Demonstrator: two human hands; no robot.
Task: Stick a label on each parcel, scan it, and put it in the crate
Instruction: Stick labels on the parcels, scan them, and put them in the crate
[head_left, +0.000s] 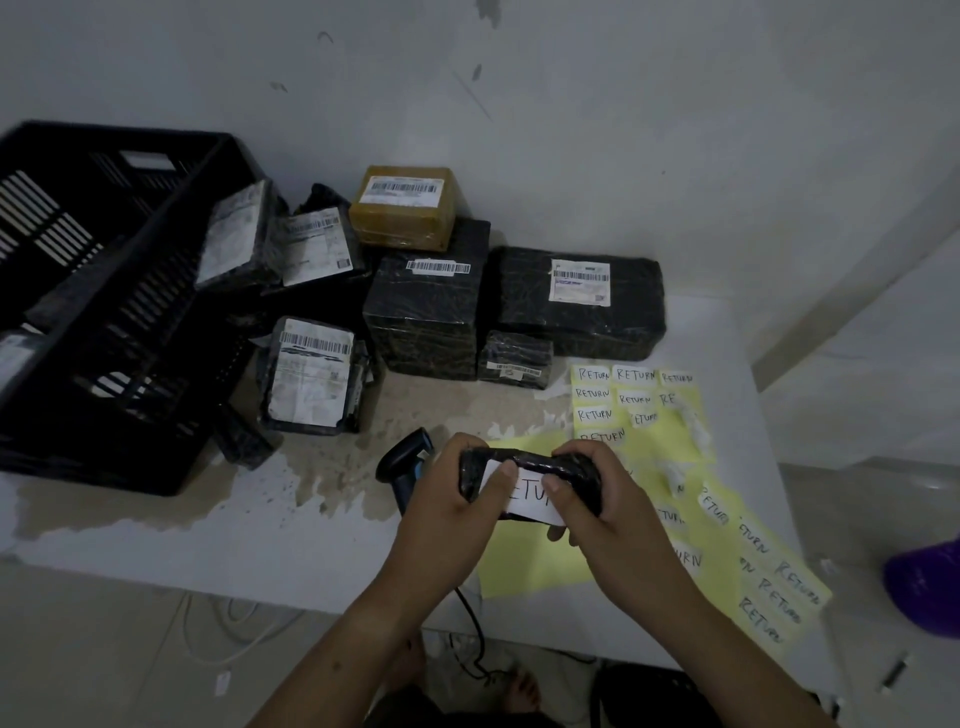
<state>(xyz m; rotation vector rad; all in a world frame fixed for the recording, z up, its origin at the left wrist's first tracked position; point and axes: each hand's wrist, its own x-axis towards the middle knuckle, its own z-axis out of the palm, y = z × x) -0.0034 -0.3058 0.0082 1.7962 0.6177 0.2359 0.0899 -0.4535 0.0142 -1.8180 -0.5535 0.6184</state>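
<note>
Tabletop (260, 535), white with a worn brownish patch, fills the middle of the view. At its left stands a black slatted crate (104, 291), cut off by the frame edge; what lies inside is too dim to tell. Against the wall beside it sits a pile of parcels (426, 312), mostly black-wrapped, with one tan box (402, 208) on top; their shipping print is too blurred to read. Yellow backing sheets (519, 566) with handwritten "RETURN" stickers lie at the right, partly hidden under the hands. A purple object (930, 587) is cut off at the right edge. The scanner (405, 457) lies just behind the left hand (447, 499), its lower handle hidden and its cable dropping over the table's edge. Both hands hold a small black parcel (524, 460) above the sheets: the left hand's fingers curl round its left end, the right hand (608, 509) curls round its right end. Both thumbs press on a white label (524, 499) on the parcel's face, covering its first and last letters.
</note>
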